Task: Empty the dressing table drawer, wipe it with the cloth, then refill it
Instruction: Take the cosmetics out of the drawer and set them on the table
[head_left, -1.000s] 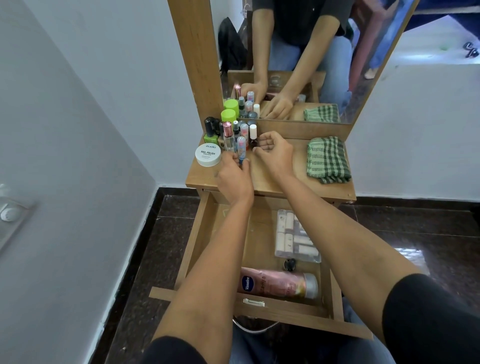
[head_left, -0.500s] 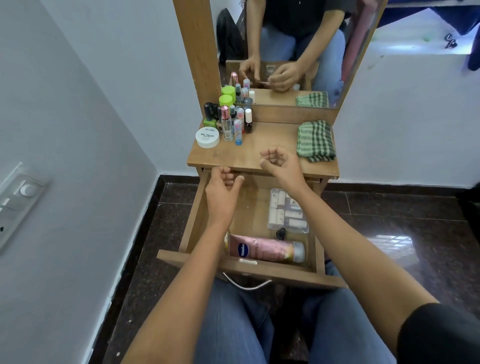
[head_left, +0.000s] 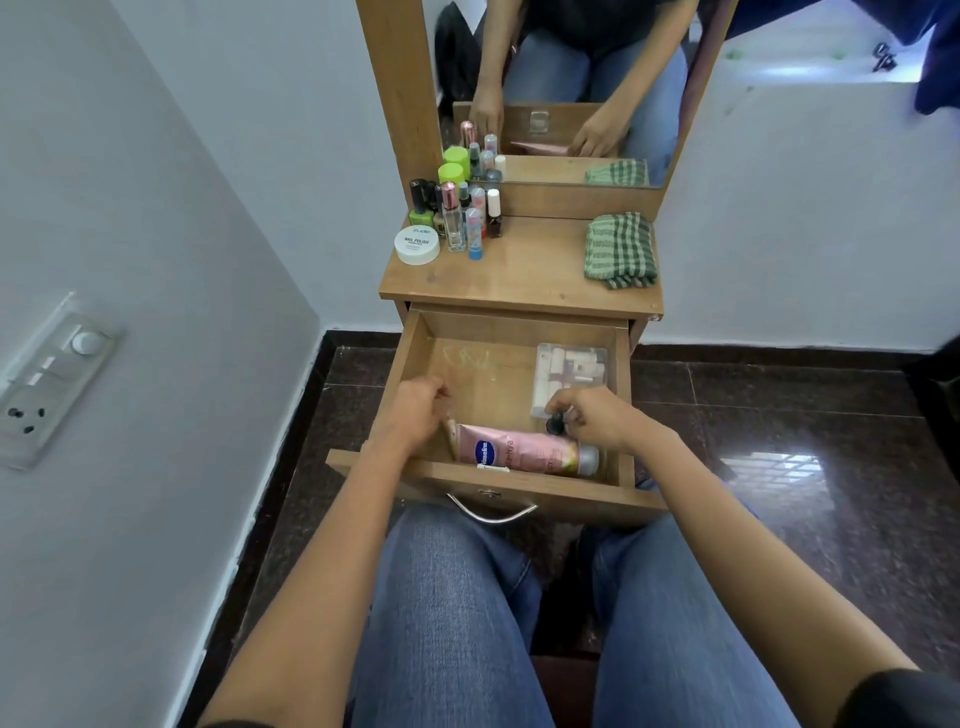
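The dressing table drawer (head_left: 519, 325) is pulled out over my knees. A pink lotion tube (head_left: 519, 452) lies along its front wall. A clear box of small cosmetics (head_left: 571, 364) sits at the back right. My left hand (head_left: 415, 413) is inside the drawer, fingers curled onto the tube's flat left end. My right hand (head_left: 597, 415) pinches a small black item (head_left: 555, 425) just above the tube's cap. The folded green checked cloth (head_left: 618, 249) lies on the tabletop's right side.
Several small bottles (head_left: 457, 218) and a white nail polish jar (head_left: 416, 245) stand at the left of the tabletop (head_left: 519, 280), under the mirror (head_left: 571, 78). A grey wall with a switch plate (head_left: 47, 379) is close on the left. Dark tiled floor surrounds the table.
Both hands have come back from the bottles on the tabletop and dropped into the drawer. The left now reaches the tube's end and the right pinches the black item.
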